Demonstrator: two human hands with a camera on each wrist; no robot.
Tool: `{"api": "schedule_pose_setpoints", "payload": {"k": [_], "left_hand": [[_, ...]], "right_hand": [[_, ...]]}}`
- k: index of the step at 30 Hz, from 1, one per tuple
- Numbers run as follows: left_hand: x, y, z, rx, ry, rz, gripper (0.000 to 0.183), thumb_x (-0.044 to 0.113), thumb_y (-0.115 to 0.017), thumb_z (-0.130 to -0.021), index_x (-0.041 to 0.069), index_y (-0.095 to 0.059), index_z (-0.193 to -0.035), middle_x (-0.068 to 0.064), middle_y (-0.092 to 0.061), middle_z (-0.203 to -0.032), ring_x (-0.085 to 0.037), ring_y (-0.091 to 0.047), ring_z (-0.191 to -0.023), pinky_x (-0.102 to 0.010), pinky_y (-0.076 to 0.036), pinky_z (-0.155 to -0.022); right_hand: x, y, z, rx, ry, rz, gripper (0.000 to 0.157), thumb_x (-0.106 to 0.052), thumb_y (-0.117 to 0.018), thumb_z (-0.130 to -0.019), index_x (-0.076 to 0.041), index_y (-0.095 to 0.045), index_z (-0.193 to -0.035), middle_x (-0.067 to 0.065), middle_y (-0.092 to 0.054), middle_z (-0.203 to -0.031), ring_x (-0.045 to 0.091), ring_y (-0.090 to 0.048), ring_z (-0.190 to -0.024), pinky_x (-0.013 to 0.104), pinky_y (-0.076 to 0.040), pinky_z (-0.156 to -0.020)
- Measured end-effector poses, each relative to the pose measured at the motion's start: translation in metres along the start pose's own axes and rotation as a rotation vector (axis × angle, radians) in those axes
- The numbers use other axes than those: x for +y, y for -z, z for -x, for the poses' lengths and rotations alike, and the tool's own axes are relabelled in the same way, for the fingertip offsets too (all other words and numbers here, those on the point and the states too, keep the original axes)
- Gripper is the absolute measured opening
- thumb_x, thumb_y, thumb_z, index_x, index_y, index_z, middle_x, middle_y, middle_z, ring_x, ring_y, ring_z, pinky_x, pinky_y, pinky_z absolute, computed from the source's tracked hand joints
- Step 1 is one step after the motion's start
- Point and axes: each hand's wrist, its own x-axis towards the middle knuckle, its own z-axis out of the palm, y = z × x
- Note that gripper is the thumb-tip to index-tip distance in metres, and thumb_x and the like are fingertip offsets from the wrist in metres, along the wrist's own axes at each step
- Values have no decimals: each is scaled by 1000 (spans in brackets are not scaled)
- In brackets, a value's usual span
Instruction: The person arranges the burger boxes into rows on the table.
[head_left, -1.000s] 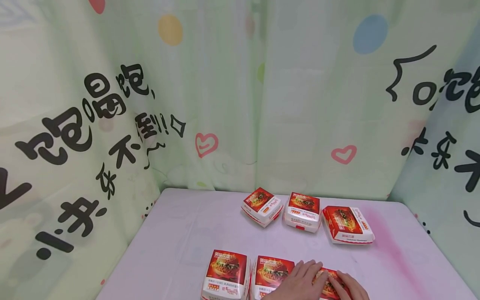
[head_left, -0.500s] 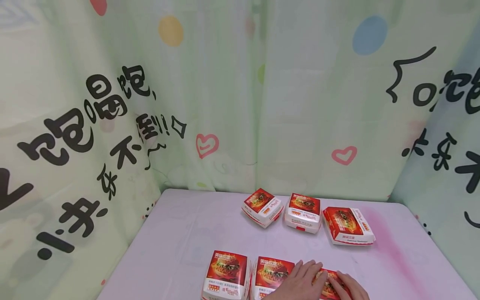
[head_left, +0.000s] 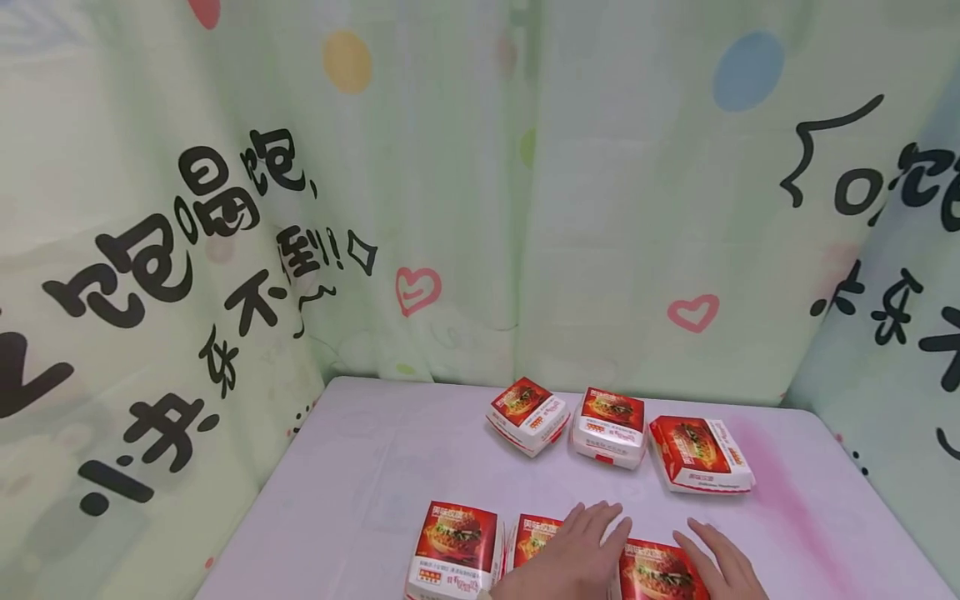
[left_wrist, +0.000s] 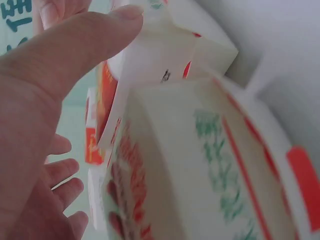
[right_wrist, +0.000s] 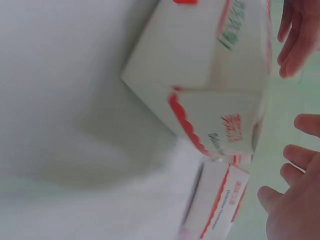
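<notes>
Three red-and-white burger boxes stand in the front row: a left box (head_left: 453, 546), a middle box (head_left: 534, 535) and a right box (head_left: 660, 571). My left hand (head_left: 573, 554) has its fingers extended above the middle box, covering part of it. On the other side, my right hand (head_left: 723, 562) is beside the right box's far right edge with fingers apart. The left wrist view has the left hand (left_wrist: 45, 95) near a white box side (left_wrist: 185, 150). In the right wrist view, the right hand (right_wrist: 297, 195) is spread away from the box (right_wrist: 210, 75), gripping nothing.
Along the back of the white table (head_left: 360, 467) sit three more burger boxes: a turned one (head_left: 528, 417), a middle one (head_left: 608, 427) and a right one (head_left: 701, 454). A pale green curtain (head_left: 600, 208) with black lettering hangs behind and at both sides.
Both hands have come off the right front box and moved apart. The left shifted left over the middle box, the right shifted right. More of the right box's lid shows.
</notes>
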Motion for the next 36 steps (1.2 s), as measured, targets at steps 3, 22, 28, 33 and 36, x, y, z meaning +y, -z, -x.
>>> {"api": "schedule_pose_setpoints", "payload": {"k": [3, 22, 28, 33, 36], "left_hand": [[-8, 6, 7, 39, -14, -23, 101, 77, -58, -80, 24, -21, -158, 8, -20, -163, -9, -20, -151, -33, -24, -123], [-50, 30, 34, 139, 78, 103, 113, 75, -71, -71, 22, -22, -158, 4, -19, -164, -14, -21, -151, -38, -28, -122], [-64, 37, 37, 159, 129, 139, 116, 73, -75, -68, 21, -23, -158, 4, -16, -165, -16, -20, -151, -40, -29, -122], [-75, 43, 38, 167, 183, 155, 117, 70, -78, -68, 21, -21, -158, 3, -18, -164, -18, -23, -149, -39, -31, -121], [-81, 45, 38, 186, 205, 139, 116, 68, -78, -68, 19, -22, -157, 0, -23, -162, -20, -26, -147, -38, -33, -120]], "right_hand": [[1, 8, -11, -57, 12, 2, 91, -60, -81, -68, -8, -51, -136, 14, -41, -143, 36, -36, -126, 72, -40, -94], [-22, 27, -60, 21, 253, -24, 71, -40, -81, -77, -12, -53, -136, 9, -41, -145, 27, -40, -124, 58, -47, -91], [-26, 32, -73, -59, 235, -46, 70, -43, -76, -83, -10, -51, -140, 11, -37, -150, 32, -36, -132, 56, -30, -117], [-36, 35, -90, -163, 175, -49, 75, -51, -71, -86, -10, -47, -144, 14, -34, -153, 43, -30, -141, 70, -39, -102], [-40, 34, -101, -206, 160, -34, 78, -54, -71, -85, -11, -46, -146, 14, -35, -153, 48, -24, -144, 70, -37, -104]]}}
